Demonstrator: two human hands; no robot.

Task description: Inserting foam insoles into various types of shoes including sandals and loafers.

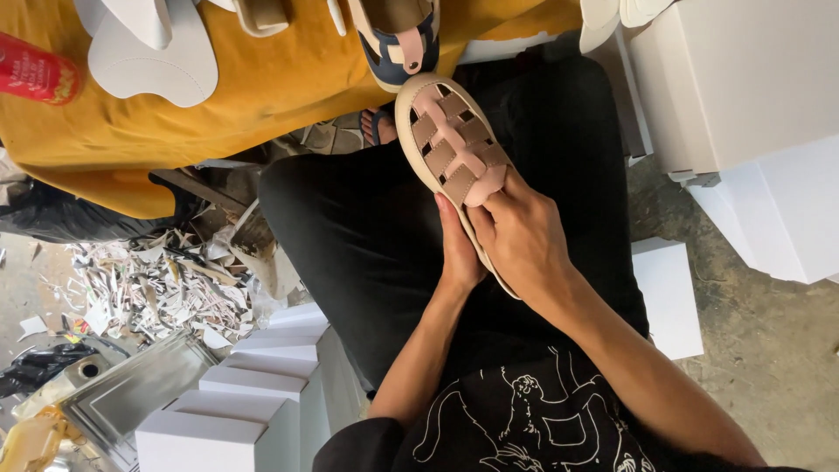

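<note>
A pink woven-strap sandal (450, 140) with a cream sole is held over my lap. My right hand (522, 236) covers its heel end, fingers pushed in under the straps. My left hand (458, 249) grips the sole's edge from below and from the left. The toe points away from me toward a yellow-covered table (262, 83). On that table's edge sits a navy and cream sandal (398, 39), close to the pink one's toe.
White shoe boxes are stacked at lower left (253, 393) and at right (743, 87); one lies by my right leg (669, 297). Paper scraps (157, 288) litter the floor at left. White insoles (153, 48) and a red can (35, 70) lie on the table.
</note>
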